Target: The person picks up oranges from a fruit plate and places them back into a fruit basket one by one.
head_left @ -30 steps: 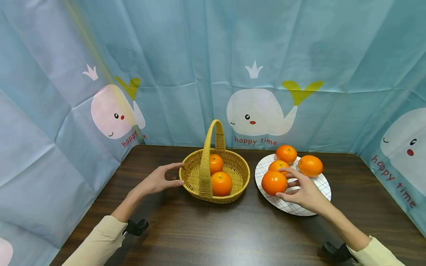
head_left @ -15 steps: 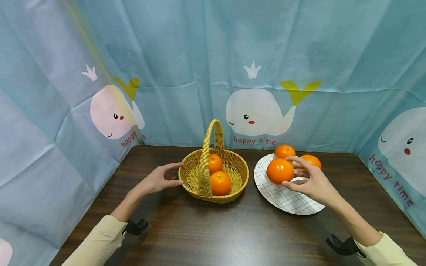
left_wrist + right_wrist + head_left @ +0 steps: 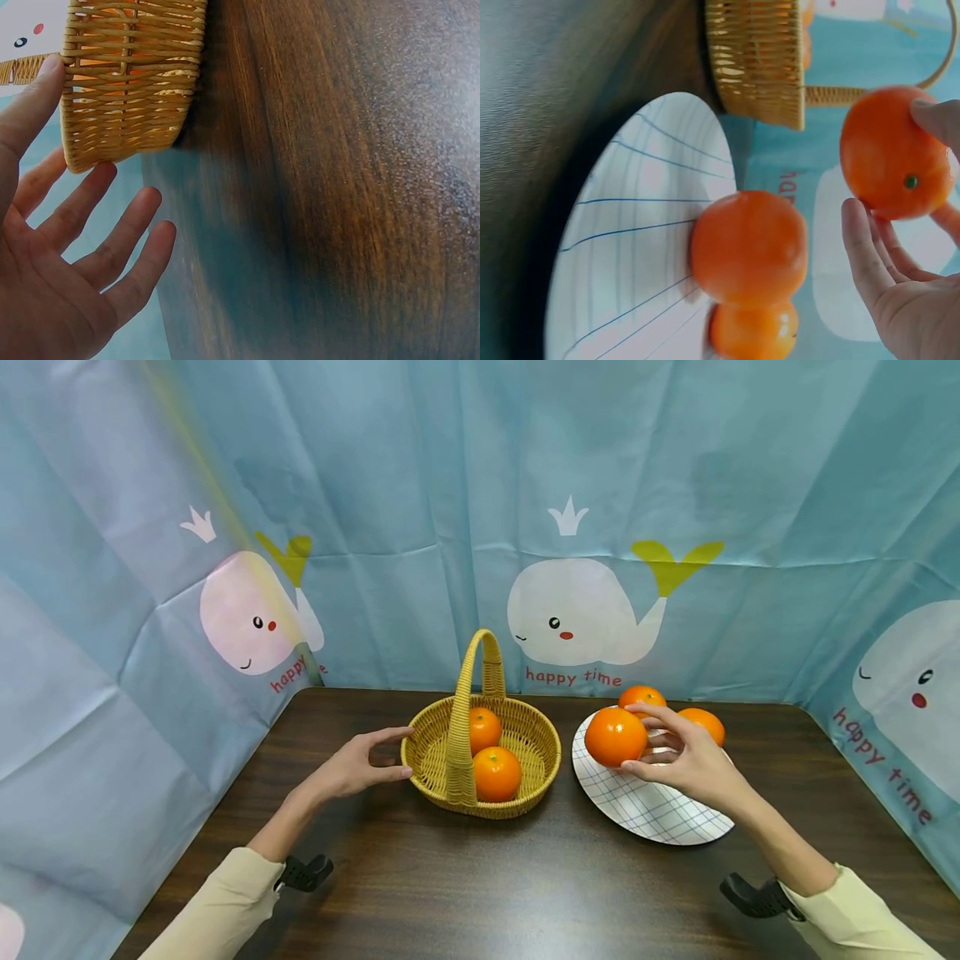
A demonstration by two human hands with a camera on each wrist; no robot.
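Observation:
My right hand [image 3: 686, 764] holds an orange [image 3: 616, 737] by thumb and fingertips, lifted above the left part of a white plate [image 3: 660, 810] with a blue grid pattern. In the right wrist view, the held orange [image 3: 892, 154] shows its green stem end. More oranges sit on the plate, one at the back [image 3: 642, 696] and one at the right [image 3: 702, 725]; the held one may hide another. My left hand [image 3: 348, 766] touches the left rim of a yellow wicker basket [image 3: 536, 752] with thumb and fingertips, other fingers loosely spread [image 3: 120, 247]. Two oranges [image 3: 497, 774] lie inside the basket.
The basket's tall arched handle [image 3: 463, 718] rises over its middle. A dark wooden table [image 3: 525, 885] carries everything. Blue curtains [image 3: 390, 485] with whale prints hang behind and along both sides. A narrow strip of table separates basket and plate.
My right hand has raised the orange off the plate, drifting slightly right and then back left toward the basket. The left hand stays at the basket rim.

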